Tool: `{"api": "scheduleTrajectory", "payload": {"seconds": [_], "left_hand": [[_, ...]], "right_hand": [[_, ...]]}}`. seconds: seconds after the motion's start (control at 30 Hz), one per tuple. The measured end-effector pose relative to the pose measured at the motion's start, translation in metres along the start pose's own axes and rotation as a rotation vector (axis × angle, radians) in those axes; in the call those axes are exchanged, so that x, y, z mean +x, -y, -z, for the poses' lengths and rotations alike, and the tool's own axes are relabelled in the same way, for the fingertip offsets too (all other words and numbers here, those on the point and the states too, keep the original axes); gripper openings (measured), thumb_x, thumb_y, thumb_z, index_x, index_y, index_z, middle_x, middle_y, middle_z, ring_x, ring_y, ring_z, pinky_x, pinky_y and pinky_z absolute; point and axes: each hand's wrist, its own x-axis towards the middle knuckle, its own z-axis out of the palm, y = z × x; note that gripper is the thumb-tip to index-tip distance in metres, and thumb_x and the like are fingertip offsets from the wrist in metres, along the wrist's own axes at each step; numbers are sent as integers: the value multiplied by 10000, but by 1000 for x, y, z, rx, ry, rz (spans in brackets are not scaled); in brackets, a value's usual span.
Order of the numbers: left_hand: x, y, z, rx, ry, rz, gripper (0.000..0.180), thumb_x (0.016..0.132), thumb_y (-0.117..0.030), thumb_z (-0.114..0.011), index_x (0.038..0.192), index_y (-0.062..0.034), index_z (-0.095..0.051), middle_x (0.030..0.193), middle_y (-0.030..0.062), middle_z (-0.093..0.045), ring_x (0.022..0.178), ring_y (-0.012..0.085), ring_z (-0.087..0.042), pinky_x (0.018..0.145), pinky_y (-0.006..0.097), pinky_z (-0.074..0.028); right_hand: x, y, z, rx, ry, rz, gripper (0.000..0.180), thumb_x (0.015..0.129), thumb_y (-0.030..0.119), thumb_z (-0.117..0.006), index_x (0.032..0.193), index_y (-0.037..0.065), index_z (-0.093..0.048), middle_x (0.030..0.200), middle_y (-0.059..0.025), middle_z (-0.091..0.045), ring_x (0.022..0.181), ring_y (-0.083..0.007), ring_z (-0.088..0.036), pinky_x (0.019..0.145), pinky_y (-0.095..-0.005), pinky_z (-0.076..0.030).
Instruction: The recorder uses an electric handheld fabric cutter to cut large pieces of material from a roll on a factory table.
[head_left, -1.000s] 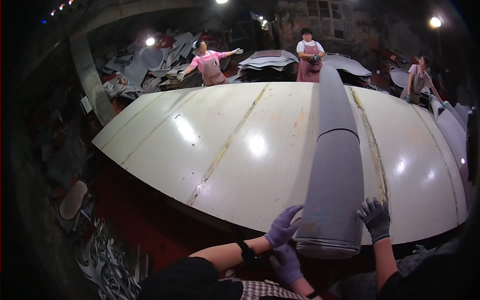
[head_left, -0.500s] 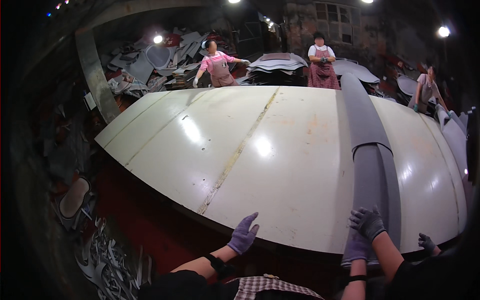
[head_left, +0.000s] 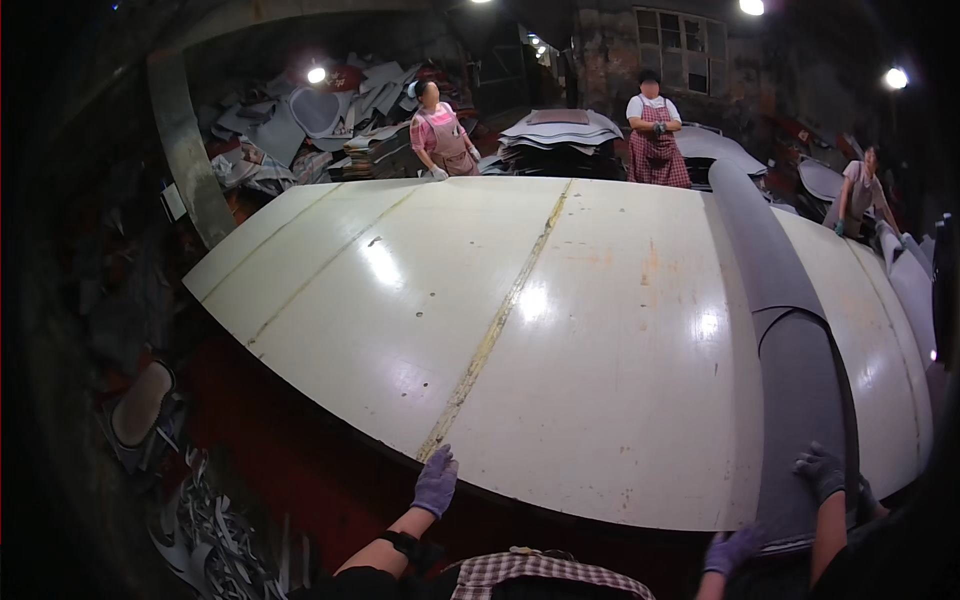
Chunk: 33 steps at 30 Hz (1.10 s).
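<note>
A long grey sheet, rolled or folded over on itself (head_left: pixel 800 390), lies across the pale table (head_left: pixel 600 400) from the far edge to the near one. My left hand (head_left: pixel 436 482), in a purple glove, is at the table's near edge by a yellowish seam, fingers stretched out and holding nothing. Low at the near edge, my right hand (head_left: pixel 733 548), also purple-gloved, is beside the near end of the grey roll with its fingers apart. A co-worker's dark-gloved hand (head_left: pixel 822 472) rests on the roll, to the right of mine.
Across the table stand a person in a pink top (head_left: pixel 440 135) and one in a checked apron (head_left: pixel 655 135); another leans in at far right (head_left: pixel 860 195). Stacked grey sheets (head_left: pixel 560 135) stand behind. Scrap strips (head_left: pixel 215 530) heap on the floor at lower left.
The grey roll now appears farther right. My right hand has come away from the roll's near end, and my left hand has moved left and down. The person in pink has lowered their arms.
</note>
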Motion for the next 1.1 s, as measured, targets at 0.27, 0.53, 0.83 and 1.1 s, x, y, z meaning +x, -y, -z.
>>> {"api": "scheduleTrajectory", "payload": {"seconds": [0.27, 0.53, 0.83, 1.1], "left_hand": [[-20, -39, -65, 13, 296, 95, 427, 876, -247, -537, 1251, -51, -474, 1151, 178, -576, 1049, 258, -572, 908, 329, -435], [-61, -60, -103, 91, 604, 143, 514, 888, -350, -483, 1284, -25, -438, 1235, 197, -520, 1161, 296, -494, 990, 345, -365], [-87, -57, -117, 112, 666, 109, 518, 886, -373, -477, 1262, -18, -465, 1263, 187, -505, 1185, 300, -473, 1002, 338, -355], [-92, -54, -106, 47, 670, 186, 482, 872, -321, -523, 1236, -7, -486, 1204, 190, -550, 1136, 273, -520, 968, 323, -388]], "right_hand": [[-43, 56, -59, 266, 349, 330, 774, 724, 426, -621, 1330, 10, -380, 1440, -197, -245, 1354, -356, -168, 1093, -450, -178], [-10, 25, -71, 202, 378, 433, 728, 736, 438, -620, 1287, -2, -441, 1415, -228, -288, 1329, -382, -225, 1102, -384, -199], [-5, 8, -77, 194, 486, 429, 747, 738, 472, -601, 1308, 24, -421, 1432, -218, -259, 1333, -378, -220, 1096, -392, -212], [-16, 13, -77, 142, 514, 446, 710, 782, 483, -551, 1343, 78, -389, 1447, -188, -248, 1349, -349, -203, 1096, -408, -205]]}}
